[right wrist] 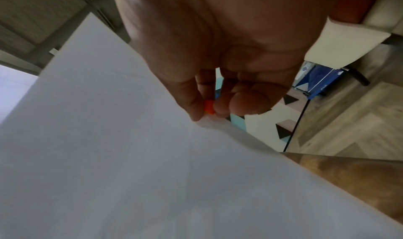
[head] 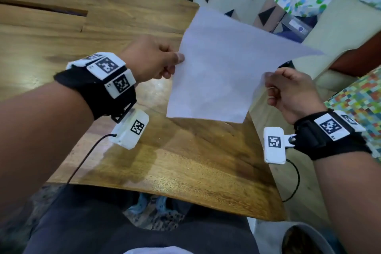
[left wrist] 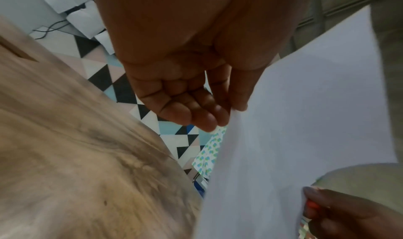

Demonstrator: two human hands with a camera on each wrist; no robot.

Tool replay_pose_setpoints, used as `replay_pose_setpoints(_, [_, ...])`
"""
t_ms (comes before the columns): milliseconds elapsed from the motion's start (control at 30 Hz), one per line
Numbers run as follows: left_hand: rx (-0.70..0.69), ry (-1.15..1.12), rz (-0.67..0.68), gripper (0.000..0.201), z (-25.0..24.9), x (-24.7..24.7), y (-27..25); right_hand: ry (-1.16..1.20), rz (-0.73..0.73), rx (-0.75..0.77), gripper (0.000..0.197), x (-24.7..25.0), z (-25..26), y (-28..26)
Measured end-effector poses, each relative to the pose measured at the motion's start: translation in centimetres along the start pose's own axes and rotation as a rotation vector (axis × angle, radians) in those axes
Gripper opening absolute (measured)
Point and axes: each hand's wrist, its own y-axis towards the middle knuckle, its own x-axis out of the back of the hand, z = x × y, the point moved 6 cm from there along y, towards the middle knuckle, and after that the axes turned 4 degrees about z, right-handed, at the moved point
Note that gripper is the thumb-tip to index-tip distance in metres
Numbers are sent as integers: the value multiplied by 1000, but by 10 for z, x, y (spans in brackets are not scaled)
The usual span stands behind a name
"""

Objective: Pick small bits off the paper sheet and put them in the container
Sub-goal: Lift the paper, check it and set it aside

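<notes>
Paper sheet [head: 218, 72], blank, no readable writing, pinched at opposite edges by left hand [head: 152, 62] and right hand [head: 288, 93].

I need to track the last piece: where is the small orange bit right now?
The orange bit is in the right hand, pinched against the right edge of the paper sheet; the right wrist view shows it best.

Head view looks steeply down; both wrist views, close along the fingers, share the paper sheet [head: 216, 68]
</notes>
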Motion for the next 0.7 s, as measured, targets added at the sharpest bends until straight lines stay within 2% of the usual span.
replay_pose_setpoints(167, [129,-16,30,23,25,17,-21,-82,152,-148,19,-33,-3,2])
replay_pose_setpoints(367, [302,75,77,27,81,37,-54,-256,347,-289,19,-87,-48,-17])
replay_pose_setpoints(567, [425,187,141,26,119,60,-82,-480,499,-233,23,-132,-70,-36])
replay_pose_setpoints(700, [467,238,121,28,132,76,-92,-586,470,-140,11,-137,-65,-29])
